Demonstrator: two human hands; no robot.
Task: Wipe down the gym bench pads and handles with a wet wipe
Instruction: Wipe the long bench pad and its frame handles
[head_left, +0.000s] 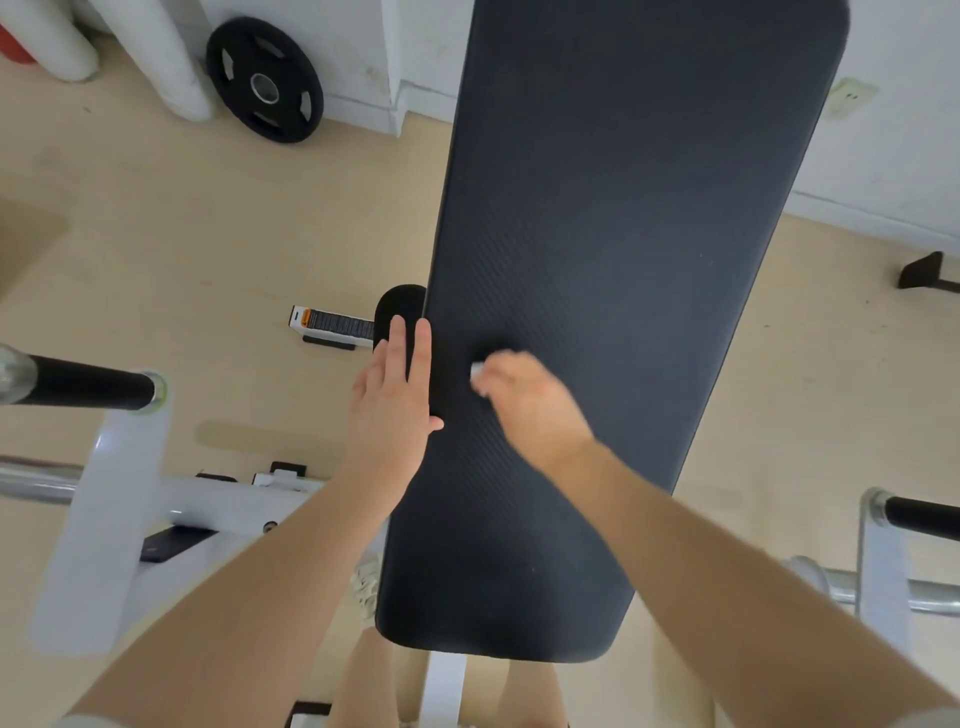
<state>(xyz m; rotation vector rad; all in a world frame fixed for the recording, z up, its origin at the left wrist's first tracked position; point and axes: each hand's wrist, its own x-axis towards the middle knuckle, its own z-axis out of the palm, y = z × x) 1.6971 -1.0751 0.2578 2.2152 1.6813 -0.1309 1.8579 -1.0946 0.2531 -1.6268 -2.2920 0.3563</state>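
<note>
**A:** Bench pad (613, 291), long and dark with a ribbed surface, running from the near end below me to the far end by the wall. What does the figure show on it?

**B:** My right hand (524, 400), curled over the pad close to its left edge, roughly at mid-length. My fingers are closed on a wet wipe (476, 370); only a small white corner shows past them, and the hand is blurred. The wipe is pressed against the pad surface.

**A:** And the other hand?

**B:** My left hand (392, 395) lies flat along the pad's left edge, fingers straight and together, thumb tip on the top surface. It grips nothing.

**A:** Surroundings?

**B:** A black foam roller (397, 306) sits just beyond my left fingertips, beside the left edge. The white frame (104, 519) stands to the left, carrying a black-sleeved handle (88, 387). A second black handle (922, 517) is at the right. A weight plate (264, 79) leans against the far wall, well apart from the pad. My shoe (366, 584) shows beside the near left corner.
</note>
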